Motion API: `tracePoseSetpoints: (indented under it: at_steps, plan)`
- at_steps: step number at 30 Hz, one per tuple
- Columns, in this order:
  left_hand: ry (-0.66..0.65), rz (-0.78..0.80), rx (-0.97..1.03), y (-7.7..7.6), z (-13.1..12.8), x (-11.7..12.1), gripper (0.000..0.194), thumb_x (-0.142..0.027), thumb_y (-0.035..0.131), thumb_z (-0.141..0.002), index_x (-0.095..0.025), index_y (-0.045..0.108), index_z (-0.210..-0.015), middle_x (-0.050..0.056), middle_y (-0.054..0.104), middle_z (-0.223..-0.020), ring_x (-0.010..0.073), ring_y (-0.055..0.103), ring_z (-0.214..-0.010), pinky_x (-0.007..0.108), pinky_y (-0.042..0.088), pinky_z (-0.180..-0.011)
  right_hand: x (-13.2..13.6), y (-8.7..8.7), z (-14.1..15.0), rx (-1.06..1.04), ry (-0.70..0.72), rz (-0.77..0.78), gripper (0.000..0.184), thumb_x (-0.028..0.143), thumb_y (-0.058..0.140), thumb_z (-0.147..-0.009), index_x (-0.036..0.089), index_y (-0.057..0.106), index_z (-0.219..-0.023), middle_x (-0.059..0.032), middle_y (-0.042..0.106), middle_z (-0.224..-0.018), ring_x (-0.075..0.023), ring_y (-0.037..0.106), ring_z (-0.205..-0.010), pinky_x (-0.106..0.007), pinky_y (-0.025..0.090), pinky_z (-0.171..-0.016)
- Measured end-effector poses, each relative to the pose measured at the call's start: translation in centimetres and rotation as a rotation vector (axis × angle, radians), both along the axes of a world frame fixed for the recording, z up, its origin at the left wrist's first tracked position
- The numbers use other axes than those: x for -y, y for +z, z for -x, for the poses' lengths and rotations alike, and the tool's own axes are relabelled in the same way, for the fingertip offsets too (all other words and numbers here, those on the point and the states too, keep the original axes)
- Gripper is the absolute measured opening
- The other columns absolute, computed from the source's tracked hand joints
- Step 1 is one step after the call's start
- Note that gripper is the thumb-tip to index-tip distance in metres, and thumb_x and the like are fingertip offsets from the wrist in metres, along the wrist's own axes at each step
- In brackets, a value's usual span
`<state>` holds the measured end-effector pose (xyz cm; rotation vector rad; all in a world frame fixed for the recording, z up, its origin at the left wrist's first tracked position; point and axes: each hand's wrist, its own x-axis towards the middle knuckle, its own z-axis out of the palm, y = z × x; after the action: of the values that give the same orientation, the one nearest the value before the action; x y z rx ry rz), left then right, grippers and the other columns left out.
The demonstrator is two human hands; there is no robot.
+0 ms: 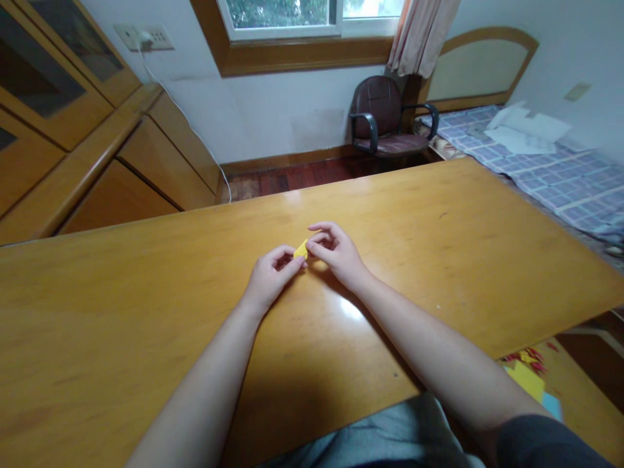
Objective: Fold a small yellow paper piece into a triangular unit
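Note:
Between my hands, just above the wooden table (160, 292), is a small folded piece of yellow paper (301, 250). My left hand (273, 273) pinches its lower left part between thumb and fingers. On the other side, my right hand (337, 252) has its thumb and index finger closed at the paper's right edge, while another finger is raised. The finer folds are too small to make out, and my fingers cover part of the paper.
At the lower right, a lower surface holds yellow sheets (527, 380), a light blue sheet (552, 406) and small red and yellow pieces (529, 357). An armchair (383, 117) stands beyond the table, a bed (560, 169) to the right, cabinets (112, 149) to the left.

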<state>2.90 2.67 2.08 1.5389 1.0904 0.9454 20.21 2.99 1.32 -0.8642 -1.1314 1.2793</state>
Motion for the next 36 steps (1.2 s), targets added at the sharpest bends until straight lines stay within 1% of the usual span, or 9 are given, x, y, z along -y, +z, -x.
tracePoseSetpoints:
  at_steps: [3, 7, 12, 16, 22, 26, 29, 32, 36]
  plan:
    - [-0.002, -0.012, -0.035, -0.15, -0.03, 0.02, 0.022, -0.039, 0.069, -0.081, -0.018, 0.068, -0.080, 0.003, 0.072, -0.075, 0.0159, 0.066, -0.070, 0.026, 0.050, -0.070, 0.08, -0.17, 0.12, 0.037, 0.037, -0.003, 0.035, 0.030, 0.072, -0.076, 0.022, 0.057, -0.107, 0.0025, 0.066, -0.081, -0.0121, 0.061, -0.073, -0.027, 0.049, -0.072]
    - [-0.010, -0.041, -0.080, -0.12, -0.13, 0.08, 0.021, -0.037, 0.067, -0.082, -0.018, 0.067, -0.075, 0.002, 0.071, -0.071, 0.0149, 0.064, -0.068, 0.025, 0.049, -0.068, 0.11, -0.31, 0.10, 0.089, 0.081, -0.002, 0.038, 0.029, 0.074, -0.073, 0.022, 0.058, -0.107, 0.0032, 0.063, -0.080, -0.0111, 0.060, -0.069, -0.026, 0.048, -0.068]
    - [0.003, 0.012, -0.062, 0.15, -0.12, 0.12, 0.022, -0.038, 0.068, -0.080, -0.018, 0.063, -0.072, 0.002, 0.070, -0.067, 0.0150, 0.064, -0.064, 0.025, 0.049, -0.066, 0.25, -0.03, -0.09, 0.138, 0.041, -0.034, 0.031, 0.029, 0.068, -0.079, 0.021, 0.059, -0.107, 0.0039, 0.063, -0.074, -0.0114, 0.058, -0.066, -0.026, 0.045, -0.065]
    - [-0.005, 0.027, -0.055, 0.18, -0.04, 0.08, 0.022, -0.038, 0.069, -0.080, -0.018, 0.062, -0.071, 0.002, 0.070, -0.066, 0.0151, 0.064, -0.063, 0.025, 0.048, -0.065, 0.34, 0.20, -0.15, 0.150, 0.010, -0.036, 0.031, 0.028, 0.065, -0.080, 0.021, 0.058, -0.109, 0.0049, 0.062, -0.070, -0.0118, 0.059, -0.065, -0.026, 0.046, -0.067]
    - [-0.007, 0.055, -0.033, 0.08, 0.00, 0.05, 0.022, -0.038, 0.069, -0.079, -0.018, 0.062, -0.073, 0.001, 0.070, -0.066, 0.0151, 0.064, -0.063, 0.025, 0.048, -0.065, 0.30, 0.00, -0.05, 0.127, -0.001, -0.058, 0.032, 0.026, 0.064, -0.081, 0.022, 0.057, -0.112, 0.0053, 0.062, -0.069, -0.0120, 0.060, -0.067, -0.027, 0.047, -0.070]
    - [-0.001, 0.067, -0.017, 0.14, -0.02, 0.08, 0.022, -0.037, 0.070, -0.079, -0.018, 0.062, -0.073, 0.002, 0.070, -0.066, 0.0150, 0.064, -0.063, 0.025, 0.048, -0.065, 0.17, -0.06, -0.12, 0.060, 0.006, -0.046, 0.031, 0.027, 0.064, -0.082, 0.021, 0.057, -0.112, 0.0052, 0.061, -0.067, -0.0129, 0.061, -0.069, -0.028, 0.049, -0.072]
    - [0.008, 0.077, -0.005, 0.20, 0.01, 0.06, 0.022, -0.037, 0.070, -0.079, -0.018, 0.062, -0.072, 0.001, 0.069, -0.066, 0.0147, 0.063, -0.063, 0.025, 0.048, -0.065, 0.02, -0.05, -0.32, 0.038, 0.003, -0.017, 0.026, 0.032, 0.062, -0.084, 0.020, 0.060, -0.107, 0.0027, 0.064, -0.072, -0.0132, 0.062, -0.073, -0.028, 0.050, -0.074]
    - [0.006, 0.072, -0.006, 0.25, -0.01, 0.03, 0.022, -0.037, 0.069, -0.079, -0.018, 0.062, -0.072, 0.001, 0.069, -0.066, 0.0148, 0.063, -0.063, 0.025, 0.048, -0.065, -0.05, 0.05, -0.47, 0.090, 0.002, 0.008, 0.023, 0.038, 0.060, -0.087, 0.019, 0.065, -0.098, 0.0005, 0.065, -0.077, -0.0125, 0.061, -0.074, -0.027, 0.048, -0.074]
    - [0.000, 0.055, -0.027, 0.35, -0.14, 0.06, 0.023, -0.039, 0.070, -0.078, -0.018, 0.063, -0.073, 0.001, 0.069, -0.065, 0.0149, 0.063, -0.063, 0.025, 0.048, -0.065, 0.03, 0.25, -0.41, 0.179, 0.029, 0.010, 0.024, 0.041, 0.064, -0.085, 0.017, 0.068, -0.085, 0.0006, 0.064, -0.073, -0.0122, 0.058, -0.069, -0.026, 0.046, -0.069]
